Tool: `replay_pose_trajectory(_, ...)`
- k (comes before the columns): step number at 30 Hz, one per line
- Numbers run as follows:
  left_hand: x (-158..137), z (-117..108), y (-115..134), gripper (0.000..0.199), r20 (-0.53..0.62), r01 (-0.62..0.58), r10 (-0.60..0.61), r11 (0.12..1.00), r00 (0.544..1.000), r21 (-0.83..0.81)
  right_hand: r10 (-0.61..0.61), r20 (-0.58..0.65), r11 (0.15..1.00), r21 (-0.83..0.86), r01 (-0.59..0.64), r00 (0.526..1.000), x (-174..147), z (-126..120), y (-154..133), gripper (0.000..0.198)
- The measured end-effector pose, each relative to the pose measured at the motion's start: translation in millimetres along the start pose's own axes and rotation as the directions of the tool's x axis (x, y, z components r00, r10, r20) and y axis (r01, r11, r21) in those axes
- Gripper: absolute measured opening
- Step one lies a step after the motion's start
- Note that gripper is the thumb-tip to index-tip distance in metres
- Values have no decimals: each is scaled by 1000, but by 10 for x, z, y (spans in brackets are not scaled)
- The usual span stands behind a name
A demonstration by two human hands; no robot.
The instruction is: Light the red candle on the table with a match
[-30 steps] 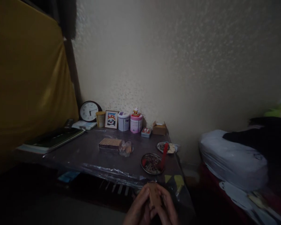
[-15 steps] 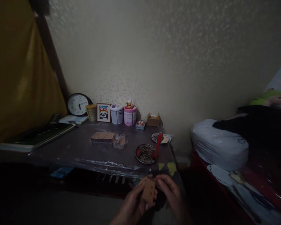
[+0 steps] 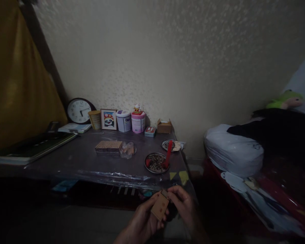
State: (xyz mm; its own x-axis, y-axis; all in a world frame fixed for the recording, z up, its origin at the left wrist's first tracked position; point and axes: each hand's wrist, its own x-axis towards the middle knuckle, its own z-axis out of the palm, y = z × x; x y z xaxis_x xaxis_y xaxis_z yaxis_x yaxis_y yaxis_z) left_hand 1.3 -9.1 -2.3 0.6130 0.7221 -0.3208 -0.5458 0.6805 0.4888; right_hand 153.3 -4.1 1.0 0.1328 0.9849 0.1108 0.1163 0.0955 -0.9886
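Observation:
My left hand (image 3: 145,214) is closed around a small brown cardboard box (image 3: 160,207), holding it tilted in front of the table. Two reddish-brown round marks show on the box's face. The upper end of the box looks darker, like an opening or flap. At that end, the thumb and forefinger of my right hand (image 3: 182,200) are pinched against the box's upper right corner. Whether something tiny sits between those fingertips is too dim to tell. Beyond my hands, a round metal plate (image 3: 152,169) of small dark and pale pieces carries a red spoon-like tool (image 3: 168,153).
A smaller plate (image 3: 165,148) with pale sticks lies behind. Further left are a stack of small boxes (image 3: 108,147) and a clear plastic bag (image 3: 127,149). Tubs (image 3: 138,123), a picture frame (image 3: 108,120), a clock (image 3: 78,111) and an open carton (image 3: 164,126) line the wall.
My view has shifted slightly, so the table items sit a little higher and further left. The box has tilted more, and its darker upper end shows more clearly beside my right fingertips.

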Motion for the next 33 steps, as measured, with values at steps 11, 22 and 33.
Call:
replay_pose_trajectory(11,-19,23,96,29,-126,71,-73,997,989,-20,-113,77,984,-132,123,991,-26,11,34,14)
replay_pose_trajectory(22,6,-82,117,37,-72,40,-37,999,997,33,-212,205,935,-241,259,955,-77,11,-101,13)
replay_pose_trajectory(33,-16,-63,111,35,-74,9,-4,998,997,60,-231,192,932,-240,274,954,-53,-14,-34,14)
